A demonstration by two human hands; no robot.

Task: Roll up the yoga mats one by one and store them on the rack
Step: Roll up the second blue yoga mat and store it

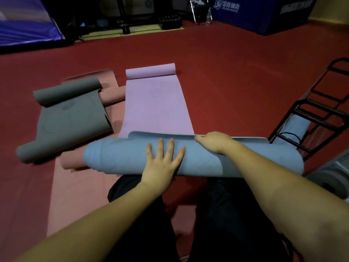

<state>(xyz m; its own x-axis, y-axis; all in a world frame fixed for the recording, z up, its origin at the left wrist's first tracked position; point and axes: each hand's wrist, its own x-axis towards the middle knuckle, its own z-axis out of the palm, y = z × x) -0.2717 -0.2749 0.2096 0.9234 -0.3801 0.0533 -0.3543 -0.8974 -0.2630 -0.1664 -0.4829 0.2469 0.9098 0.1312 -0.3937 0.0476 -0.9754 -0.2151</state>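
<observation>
A light blue yoga mat [120,157], almost fully rolled, lies crosswise on the red floor just in front of my knees. My left hand [162,163] presses flat on the roll with fingers spread. My right hand [215,141] curls over the mat's loose outer edge at the top of the roll. Beyond it a purple mat [156,106] lies unrolled with its far end curled. A grey mat [71,114] lies to the left on a pink mat [75,186]. The black metal rack [317,110] stands at the right with a rolled blue mat [296,125] in it.
Red carpet floor [226,72] stretches ahead. Blue padded blocks [264,14] and dark gym equipment [132,21] line the far wall. A grey object [330,176] sits at the right beside my arm.
</observation>
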